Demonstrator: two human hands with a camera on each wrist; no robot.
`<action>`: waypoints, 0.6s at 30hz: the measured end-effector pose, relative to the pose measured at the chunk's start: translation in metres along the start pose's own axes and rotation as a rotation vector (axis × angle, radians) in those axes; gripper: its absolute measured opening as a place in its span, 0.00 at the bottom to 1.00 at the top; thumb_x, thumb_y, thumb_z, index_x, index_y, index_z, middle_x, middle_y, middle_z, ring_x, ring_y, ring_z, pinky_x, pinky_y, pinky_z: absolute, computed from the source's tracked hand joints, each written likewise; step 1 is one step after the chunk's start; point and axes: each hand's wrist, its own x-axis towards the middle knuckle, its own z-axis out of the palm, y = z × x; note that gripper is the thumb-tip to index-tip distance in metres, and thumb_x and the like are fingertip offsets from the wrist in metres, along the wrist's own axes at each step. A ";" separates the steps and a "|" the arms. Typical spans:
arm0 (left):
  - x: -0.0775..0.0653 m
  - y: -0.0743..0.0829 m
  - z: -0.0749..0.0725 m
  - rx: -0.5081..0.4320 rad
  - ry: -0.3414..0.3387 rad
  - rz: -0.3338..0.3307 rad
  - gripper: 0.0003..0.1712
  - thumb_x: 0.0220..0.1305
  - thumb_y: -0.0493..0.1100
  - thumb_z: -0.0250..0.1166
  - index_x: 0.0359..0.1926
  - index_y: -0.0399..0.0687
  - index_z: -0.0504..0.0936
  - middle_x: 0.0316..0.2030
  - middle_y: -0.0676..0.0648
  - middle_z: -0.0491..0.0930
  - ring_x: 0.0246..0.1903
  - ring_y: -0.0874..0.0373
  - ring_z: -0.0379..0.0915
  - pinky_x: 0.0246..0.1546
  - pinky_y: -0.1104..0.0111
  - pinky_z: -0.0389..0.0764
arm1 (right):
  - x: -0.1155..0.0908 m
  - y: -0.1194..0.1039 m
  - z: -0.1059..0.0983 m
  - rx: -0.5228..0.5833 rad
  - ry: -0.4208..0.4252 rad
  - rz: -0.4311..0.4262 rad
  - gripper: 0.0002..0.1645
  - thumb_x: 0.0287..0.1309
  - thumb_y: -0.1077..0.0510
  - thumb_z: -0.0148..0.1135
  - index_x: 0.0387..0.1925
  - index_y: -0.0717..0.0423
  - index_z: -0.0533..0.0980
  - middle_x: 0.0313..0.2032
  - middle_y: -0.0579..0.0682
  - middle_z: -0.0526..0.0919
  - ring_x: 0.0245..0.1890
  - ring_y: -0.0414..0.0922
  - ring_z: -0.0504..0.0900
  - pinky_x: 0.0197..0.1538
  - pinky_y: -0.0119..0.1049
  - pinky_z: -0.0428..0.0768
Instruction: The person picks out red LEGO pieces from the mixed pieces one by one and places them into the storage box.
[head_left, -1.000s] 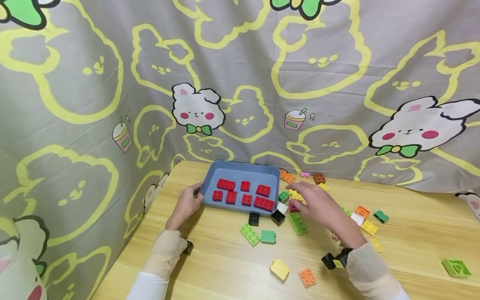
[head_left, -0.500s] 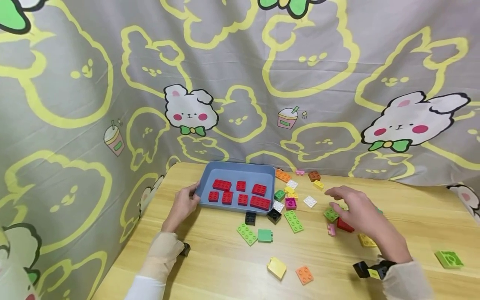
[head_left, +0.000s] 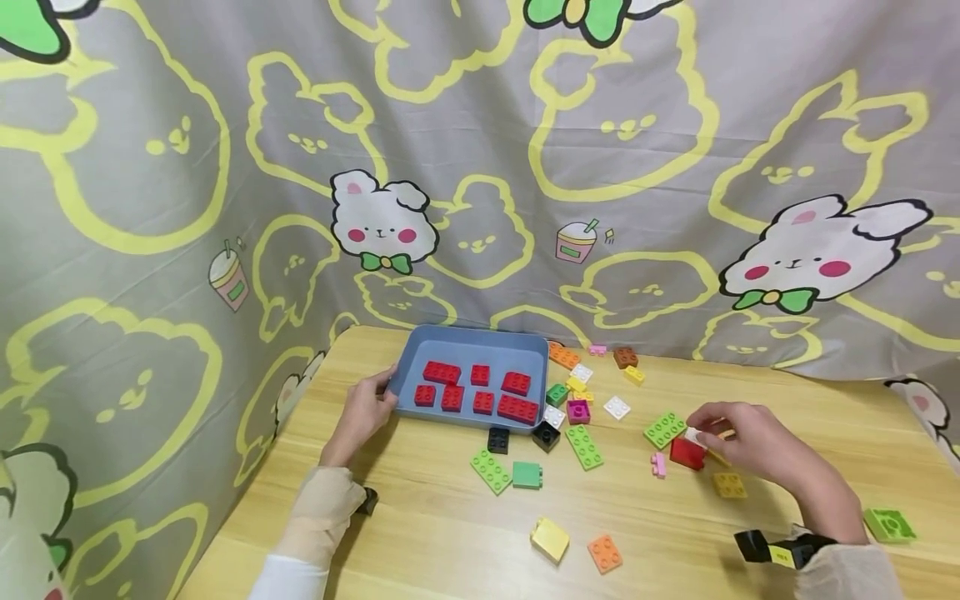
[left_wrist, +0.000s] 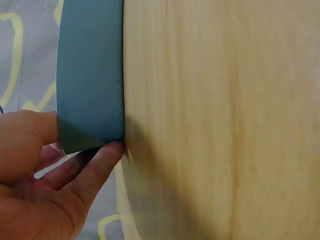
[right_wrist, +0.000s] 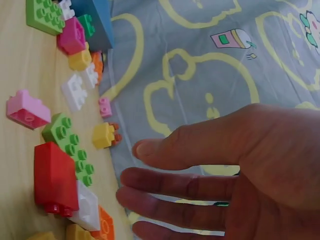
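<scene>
My left hand grips the left edge of a blue tray, thumb at the rim and fingertips at its lower corner in the left wrist view. Inside the tray lie several red bricks, spaced apart. Out to the right, my right hand hovers by a loose red brick, its fingers extended with nothing between them. The right wrist view shows this red brick standing beside a white brick, an orange brick and a light green brick.
Bricks of many colours crowd the tray's right side, among them a magenta brick and a black brick. Nearer the front lie a pale yellow brick and an orange brick. A patterned curtain hangs behind the table.
My right hand has travelled rightward and nearer, from over the bricks beside the tray to the loose red brick. My left hand stays on the tray's edge.
</scene>
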 end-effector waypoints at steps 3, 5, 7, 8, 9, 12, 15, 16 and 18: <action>-0.001 -0.001 0.000 0.017 0.005 0.008 0.34 0.57 0.27 0.55 0.68 0.37 0.70 0.55 0.31 0.78 0.45 0.47 0.78 0.37 0.61 0.81 | 0.000 0.004 0.005 0.000 -0.031 -0.001 0.08 0.54 0.69 0.65 0.38 0.63 0.83 0.36 0.57 0.86 0.35 0.52 0.84 0.37 0.49 0.84; 0.000 0.000 0.000 0.023 0.008 0.016 0.34 0.57 0.28 0.55 0.68 0.37 0.70 0.55 0.31 0.78 0.46 0.47 0.77 0.40 0.58 0.81 | 0.001 0.005 0.006 -0.006 -0.050 -0.003 0.08 0.53 0.69 0.65 0.36 0.61 0.83 0.36 0.56 0.86 0.34 0.52 0.84 0.37 0.49 0.84; 0.000 0.001 0.000 0.024 0.014 0.024 0.34 0.57 0.27 0.55 0.67 0.37 0.71 0.55 0.31 0.78 0.47 0.47 0.77 0.42 0.57 0.81 | 0.002 0.007 0.007 -0.013 -0.069 0.000 0.07 0.52 0.69 0.64 0.35 0.61 0.83 0.35 0.55 0.86 0.34 0.51 0.84 0.37 0.49 0.83; 0.000 0.002 0.000 0.024 0.013 0.028 0.34 0.57 0.27 0.55 0.67 0.36 0.71 0.55 0.31 0.78 0.48 0.47 0.77 0.42 0.56 0.81 | 0.002 0.007 0.008 -0.012 -0.079 0.002 0.07 0.52 0.69 0.64 0.35 0.61 0.83 0.35 0.56 0.86 0.34 0.52 0.84 0.37 0.49 0.83; 0.000 0.002 0.000 0.026 0.013 0.033 0.34 0.57 0.27 0.55 0.67 0.36 0.71 0.55 0.31 0.78 0.48 0.46 0.77 0.43 0.56 0.81 | 0.002 0.007 0.009 -0.017 -0.086 0.014 0.08 0.52 0.69 0.64 0.34 0.60 0.84 0.35 0.55 0.85 0.34 0.51 0.84 0.37 0.49 0.83; 0.000 0.001 0.000 0.026 0.012 0.023 0.34 0.57 0.27 0.56 0.68 0.37 0.71 0.56 0.32 0.78 0.49 0.47 0.77 0.44 0.56 0.80 | 0.003 0.006 0.011 -0.023 -0.095 0.024 0.08 0.52 0.70 0.63 0.34 0.60 0.83 0.34 0.54 0.85 0.34 0.52 0.83 0.37 0.49 0.83; 0.001 0.000 0.001 0.024 0.004 0.009 0.35 0.57 0.28 0.56 0.68 0.39 0.70 0.56 0.32 0.78 0.49 0.47 0.77 0.44 0.56 0.81 | 0.005 0.005 0.014 -0.032 -0.089 0.019 0.08 0.52 0.70 0.64 0.33 0.60 0.83 0.34 0.54 0.85 0.34 0.51 0.83 0.36 0.48 0.83; 0.001 0.000 0.001 0.023 0.002 0.005 0.35 0.58 0.28 0.56 0.69 0.39 0.70 0.56 0.32 0.78 0.48 0.48 0.77 0.44 0.57 0.81 | 0.005 0.005 0.015 -0.034 -0.087 0.012 0.07 0.51 0.70 0.64 0.33 0.60 0.83 0.33 0.53 0.85 0.34 0.51 0.83 0.36 0.48 0.82; 0.001 0.000 0.001 0.019 -0.002 -0.002 0.35 0.58 0.28 0.56 0.69 0.40 0.70 0.56 0.33 0.78 0.47 0.48 0.78 0.42 0.58 0.81 | 0.006 0.005 0.017 -0.043 -0.084 0.014 0.07 0.51 0.70 0.64 0.33 0.59 0.83 0.32 0.52 0.85 0.33 0.49 0.82 0.35 0.47 0.82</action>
